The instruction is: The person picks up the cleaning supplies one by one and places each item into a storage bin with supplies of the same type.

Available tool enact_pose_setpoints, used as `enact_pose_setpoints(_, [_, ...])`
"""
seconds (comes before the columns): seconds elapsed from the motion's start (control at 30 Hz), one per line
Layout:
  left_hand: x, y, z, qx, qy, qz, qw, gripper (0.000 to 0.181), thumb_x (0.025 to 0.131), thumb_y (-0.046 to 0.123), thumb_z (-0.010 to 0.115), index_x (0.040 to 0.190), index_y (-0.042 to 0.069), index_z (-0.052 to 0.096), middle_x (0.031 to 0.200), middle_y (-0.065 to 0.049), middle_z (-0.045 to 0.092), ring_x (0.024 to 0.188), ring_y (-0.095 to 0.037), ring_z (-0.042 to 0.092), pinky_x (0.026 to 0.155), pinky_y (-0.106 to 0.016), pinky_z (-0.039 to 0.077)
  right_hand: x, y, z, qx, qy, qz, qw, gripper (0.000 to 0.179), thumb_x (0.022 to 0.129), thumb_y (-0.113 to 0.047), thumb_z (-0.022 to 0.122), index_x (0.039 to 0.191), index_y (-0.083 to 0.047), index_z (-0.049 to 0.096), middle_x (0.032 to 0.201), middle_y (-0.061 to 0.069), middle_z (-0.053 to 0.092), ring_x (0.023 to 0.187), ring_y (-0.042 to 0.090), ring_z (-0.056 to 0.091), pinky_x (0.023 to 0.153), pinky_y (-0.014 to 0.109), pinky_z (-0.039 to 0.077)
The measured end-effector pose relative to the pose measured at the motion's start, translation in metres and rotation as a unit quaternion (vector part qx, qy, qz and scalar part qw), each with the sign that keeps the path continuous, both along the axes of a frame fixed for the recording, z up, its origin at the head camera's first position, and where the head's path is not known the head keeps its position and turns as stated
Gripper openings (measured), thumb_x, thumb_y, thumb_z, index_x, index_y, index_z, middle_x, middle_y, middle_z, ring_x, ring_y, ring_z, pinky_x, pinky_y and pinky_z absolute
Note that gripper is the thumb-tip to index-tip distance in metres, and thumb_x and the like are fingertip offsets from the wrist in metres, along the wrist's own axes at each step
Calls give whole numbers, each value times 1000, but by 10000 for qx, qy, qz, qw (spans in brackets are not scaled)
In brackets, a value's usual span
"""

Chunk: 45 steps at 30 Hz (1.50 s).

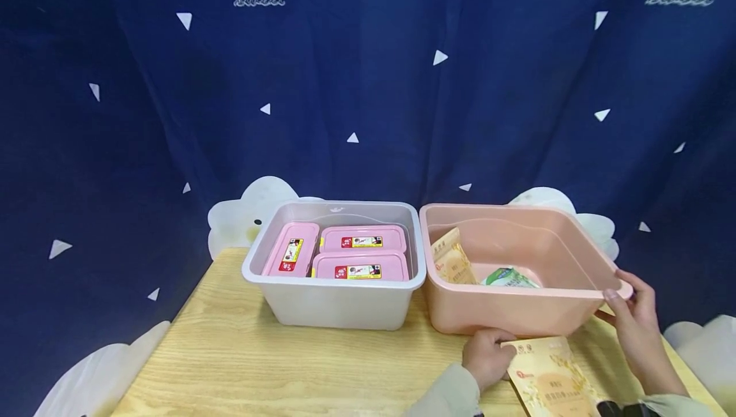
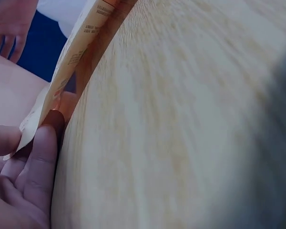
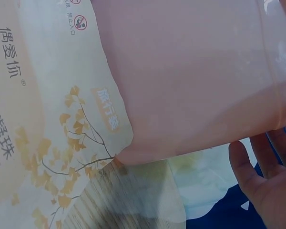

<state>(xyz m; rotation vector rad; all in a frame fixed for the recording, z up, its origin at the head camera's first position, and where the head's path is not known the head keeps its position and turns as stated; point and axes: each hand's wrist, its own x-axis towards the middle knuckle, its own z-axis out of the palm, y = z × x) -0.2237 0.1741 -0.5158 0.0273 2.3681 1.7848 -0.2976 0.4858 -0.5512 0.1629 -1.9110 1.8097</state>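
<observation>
A cream-and-yellow flat pouch [image 1: 549, 372] with printed ginkgo leaves is pinched at its upper left corner by my left hand [image 1: 489, 358]. In the left wrist view the thumb and fingers [image 2: 40, 157] hold the pouch's edge [image 2: 62, 78] just above the tabletop. My right hand [image 1: 638, 321] grips the right front corner of the pink bin [image 1: 517, 308], thumb and fingers on its rim. Inside that bin a similar yellow pouch [image 1: 454, 264] leans at the left, and a green-and-white packet [image 1: 508, 276] lies beside it.
A light grey bin [image 1: 345, 305] stands against the pink bin's left side, holding several pink-lidded boxes [image 1: 362, 267]. Both are on a wooden table [image 1: 276, 366]. Behind hangs a dark blue curtain [image 1: 322, 98] with white triangles and clouds.
</observation>
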Motion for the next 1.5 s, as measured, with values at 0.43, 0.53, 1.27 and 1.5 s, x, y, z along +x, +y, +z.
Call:
enact_pose_setpoints(0.43, [-3,-2,-1,762,-358,-409,9956,12,74,9,70,80,19,73,55,5,57,37,-8,49,41,-25,46,6,-6,6,-21,296,341,9990,57,92,-1,48,141,-15,24,130,-2,37,104,2,55,62,17,52])
enact_pose_setpoints(0.53, [-4,-1,-1,718,-392,-283,9963,14,75,10,70,80,22,73,57,7,59,38,-7,47,40,-24,45,6,-7,8,48,251,392,9989,56,92,-3,49,141,-16,24,132,-3,36,106,2,53,61,16,51])
enact_pose_setpoints(1.27, [1,3,1,267,-144,-169,9994,14,71,17,74,78,29,72,60,15,59,46,-3,48,48,-19,41,-1,2,-2,452,-299,-382,9978,55,93,-13,50,141,-22,24,134,-3,34,108,3,50,61,15,51])
enact_pose_setpoints(1.5, [-1,2,-1,-89,210,-165,9996,14,69,21,74,77,32,72,64,19,59,61,2,45,60,-16,35,-1,-1,0,528,-337,-414,9972,55,94,-14,49,141,-24,23,135,-3,33,109,4,49,61,14,50])
